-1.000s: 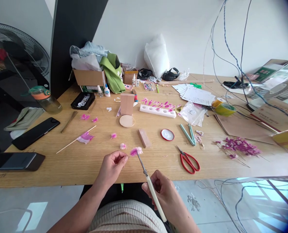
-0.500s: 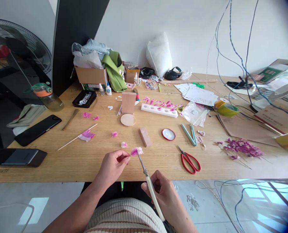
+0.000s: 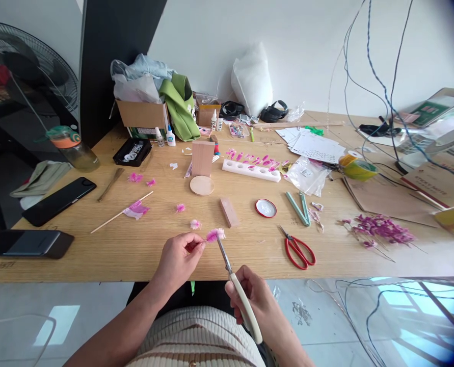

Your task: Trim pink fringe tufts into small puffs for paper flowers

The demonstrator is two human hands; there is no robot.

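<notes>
Between the thumb and fingers of my left hand (image 3: 181, 256) is the thin stem of a fluffy pink-and-white flower (image 3: 215, 234), which points to the right. My right hand (image 3: 249, 295) grips scissors with cream handles (image 3: 245, 308). Their blades reach up to the flower's underside and look nearly closed; whether they touch it I cannot tell. Just beyond my hands, a second fluffy pink-and-white piece (image 3: 195, 224) and a smaller pink one (image 3: 180, 208) lie on the table. Beside them rests a wooden block (image 3: 229, 212).
Red-handled pliers (image 3: 299, 251) and a red-rimmed lid (image 3: 265, 208) lie to the right. A purple flower bunch (image 3: 383, 230) is farther right. A stick with pink fabric (image 3: 135, 209) lies left. Behind stand a white holder with holes (image 3: 249, 171) and an upright wooden block (image 3: 203, 159).
The scissors and my right hand have shifted slightly, with the blades still at the flower. My left hand keeps its hold on the stem. The whole view has tilted a little.
</notes>
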